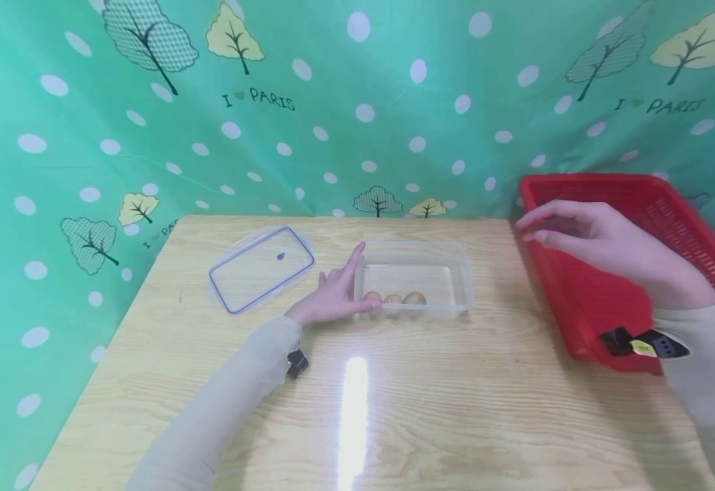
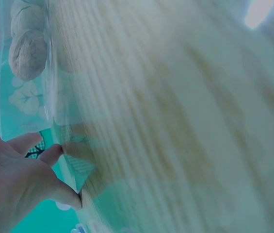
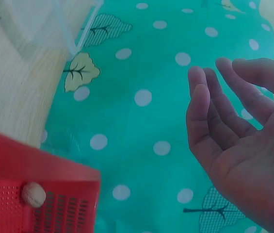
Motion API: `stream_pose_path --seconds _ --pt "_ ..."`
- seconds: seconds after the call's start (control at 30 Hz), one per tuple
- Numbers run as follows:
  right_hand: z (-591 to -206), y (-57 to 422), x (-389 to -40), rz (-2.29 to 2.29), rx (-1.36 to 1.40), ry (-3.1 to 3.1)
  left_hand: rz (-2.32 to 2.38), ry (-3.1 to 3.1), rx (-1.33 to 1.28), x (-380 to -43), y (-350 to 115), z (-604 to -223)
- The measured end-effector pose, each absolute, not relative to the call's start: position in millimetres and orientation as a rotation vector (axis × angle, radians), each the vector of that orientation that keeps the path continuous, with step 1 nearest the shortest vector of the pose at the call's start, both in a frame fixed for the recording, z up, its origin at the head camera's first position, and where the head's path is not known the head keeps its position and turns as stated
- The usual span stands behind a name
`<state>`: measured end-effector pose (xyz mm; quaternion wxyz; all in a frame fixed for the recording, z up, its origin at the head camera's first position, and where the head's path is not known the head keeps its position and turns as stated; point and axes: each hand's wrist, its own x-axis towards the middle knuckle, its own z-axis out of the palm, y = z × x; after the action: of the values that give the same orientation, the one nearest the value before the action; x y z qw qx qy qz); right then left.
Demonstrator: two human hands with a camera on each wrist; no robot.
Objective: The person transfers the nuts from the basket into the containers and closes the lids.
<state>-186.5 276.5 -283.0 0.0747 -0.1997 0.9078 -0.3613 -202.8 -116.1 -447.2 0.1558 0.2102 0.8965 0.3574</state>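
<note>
A clear plastic container [image 1: 409, 276] stands on the wooden table with several walnuts [image 1: 414, 299] lined up along its near side. My left hand [image 1: 335, 294] is at the container's left end, thumb and forefinger spread along its edges. In the left wrist view, the wrinkled shell of one walnut [image 2: 28, 56] shows through the wall. Over the red basket [image 1: 578, 286] my right hand [image 1: 605, 242] is raised, its fingers loosely bent with nothing between them. The right wrist view shows a walnut [image 3: 33, 194] inside the basket, below that hand.
A clear lid with a blue seal [image 1: 262, 271] lies on the table [image 1: 443, 409] left of the container. Behind the table hangs a green dotted curtain [image 1: 332, 102]. The basket's raised rim borders the right side.
</note>
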Motion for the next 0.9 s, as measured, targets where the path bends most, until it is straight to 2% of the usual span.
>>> stream_pose_path --seconds 0.23,0.47,0.7,0.9 --pt "-283 290 -193 -1.1 -0.571 2.746 1.027 2.563 0.59 -203 -116 -448" --pt "-284 306 -200 -1.106 -0.366 2.757 1.028 2.562 0.587 -204 -116 -448" --pt "-293 323 -208 -1.064 -0.332 2.835 1.038 2.559 0.6 -204 -116 -450" --pt "-301 339 -215 -1.068 -0.188 2.769 1.04 2.56 0.606 -205 -117 -452"
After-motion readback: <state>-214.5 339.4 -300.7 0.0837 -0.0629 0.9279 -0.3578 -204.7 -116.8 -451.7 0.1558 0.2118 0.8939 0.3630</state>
